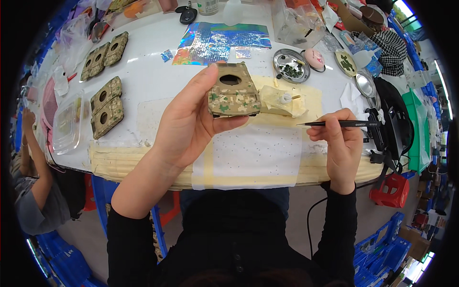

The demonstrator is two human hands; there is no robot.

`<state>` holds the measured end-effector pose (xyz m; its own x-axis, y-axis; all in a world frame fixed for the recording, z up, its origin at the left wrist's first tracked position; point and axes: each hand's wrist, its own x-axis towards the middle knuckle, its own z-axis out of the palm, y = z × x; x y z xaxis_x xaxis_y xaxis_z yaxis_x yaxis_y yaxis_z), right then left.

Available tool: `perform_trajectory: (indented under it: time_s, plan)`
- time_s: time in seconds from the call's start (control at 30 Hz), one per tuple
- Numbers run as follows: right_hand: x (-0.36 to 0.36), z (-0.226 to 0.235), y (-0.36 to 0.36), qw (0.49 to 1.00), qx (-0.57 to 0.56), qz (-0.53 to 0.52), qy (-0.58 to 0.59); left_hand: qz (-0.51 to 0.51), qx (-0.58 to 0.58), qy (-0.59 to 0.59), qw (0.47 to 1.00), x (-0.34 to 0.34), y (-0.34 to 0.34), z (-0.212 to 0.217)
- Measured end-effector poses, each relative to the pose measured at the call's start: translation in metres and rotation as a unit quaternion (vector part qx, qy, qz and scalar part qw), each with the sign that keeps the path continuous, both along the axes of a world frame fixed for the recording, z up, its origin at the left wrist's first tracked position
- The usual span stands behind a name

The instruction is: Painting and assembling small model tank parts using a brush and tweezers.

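Observation:
Between the thumb and fingers of my left hand (184, 115) is a camouflage-painted model tank hull (234, 98), raised above the table with its round top opening showing. My right hand (340, 138) grips black tweezers (346, 124), whose pointed tip aims left toward the hull without touching it. Whether anything sits in the tip is too small to tell. Beneath the hands lies a white sheet (253, 158) dotted with many tiny dark specks. Just beyond it, a small pale container (285, 98) with a stick in it stands on masking-taped paper.
More camouflage hulls (106, 115) rest at the left beside a clear plastic box (68, 122). Shiny holographic sheets (220, 40) lie at the back. A round metal dish (291, 65) holds small dark green parts. A black bag (394, 119) is at the right edge; another person (38, 186) sits at left.

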<state>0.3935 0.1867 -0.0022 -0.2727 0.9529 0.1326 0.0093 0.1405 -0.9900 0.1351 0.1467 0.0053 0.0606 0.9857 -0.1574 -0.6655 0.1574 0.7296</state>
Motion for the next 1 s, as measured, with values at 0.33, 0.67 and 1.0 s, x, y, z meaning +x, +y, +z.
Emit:
perform_trajectory:
  time_s: [0.33,0.67,1.0]
  plan:
    - [-0.063,0.04,-0.009,0.981,0.131,0.046,0.136,-0.018,-0.008,0.024,1.0,0.004,-0.006,0.009]
    - [-0.08,0.025,-0.013,0.975,0.169,0.065,0.128,-0.017,-0.031,-0.006,0.999,0.002,-0.008,0.013]
    - [-0.079,0.021,-0.01,0.972,0.208,0.064,0.086,-0.016,-0.033,-0.005,0.999,0.001,-0.008,0.014]
